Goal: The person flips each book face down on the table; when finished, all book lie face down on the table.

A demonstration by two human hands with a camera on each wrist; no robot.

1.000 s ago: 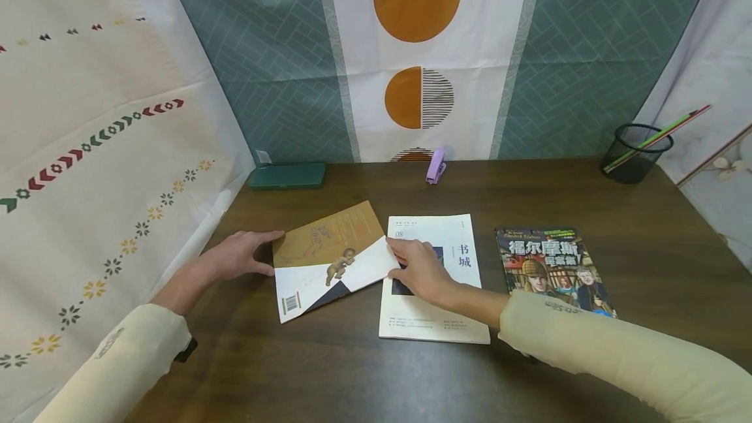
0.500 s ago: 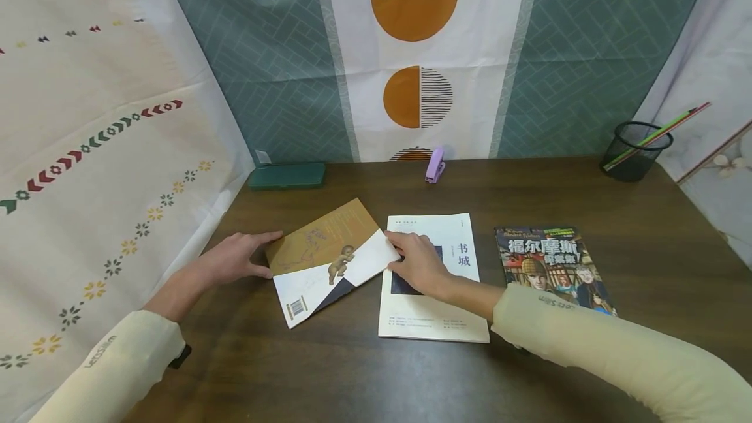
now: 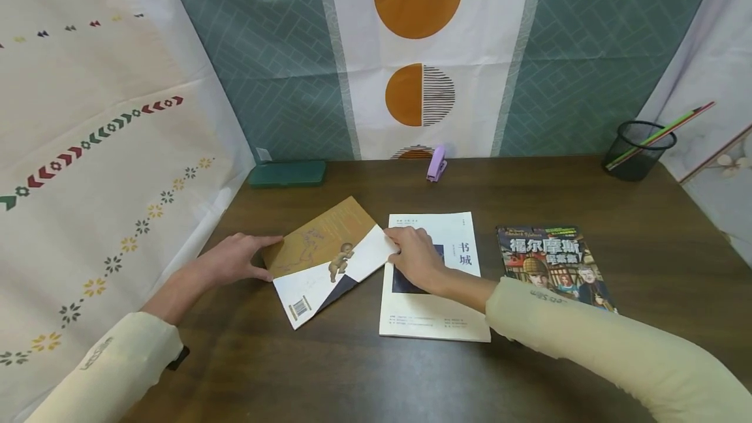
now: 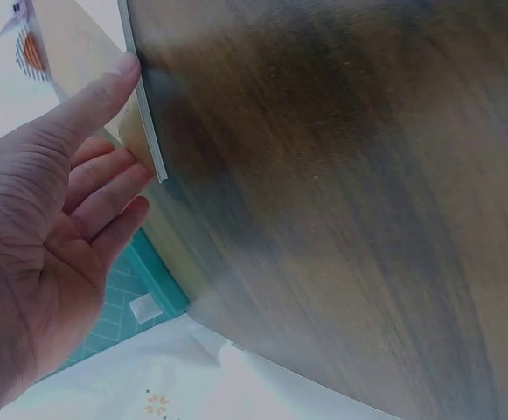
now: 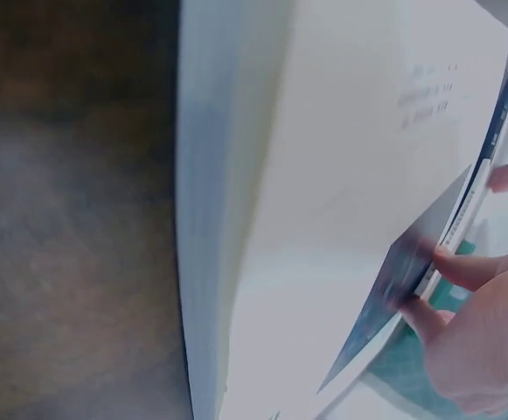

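A magazine with a brown and white back cover (image 3: 311, 247) lies turned at an angle, its right corner over a white magazine (image 3: 435, 318). At its left end, my left hand (image 3: 232, 260) holds the edge, forefinger near the upper corner and thumb lower down. The left wrist view shows that thumb (image 4: 114, 83) against the magazine's thin edge, the other fingers loosely bent. My right hand (image 3: 420, 260) grips the right end between thumb and forefinger, above the white magazine. Whether the brown and white magazine is fully off the table cannot be told.
A comic-style book (image 3: 552, 266) lies to the right on the dark wooden table (image 3: 352, 384). Along the back are a green case (image 3: 286, 173), a purple stapler (image 3: 437, 164) and a black mesh cup (image 3: 637, 155) with pencils. Patterned cloths hang behind and at the left.
The brown and white magazine has turned slightly counterclockwise: its top corner has shifted left and its bottom corner right. Both hands have kept hold of its ends.
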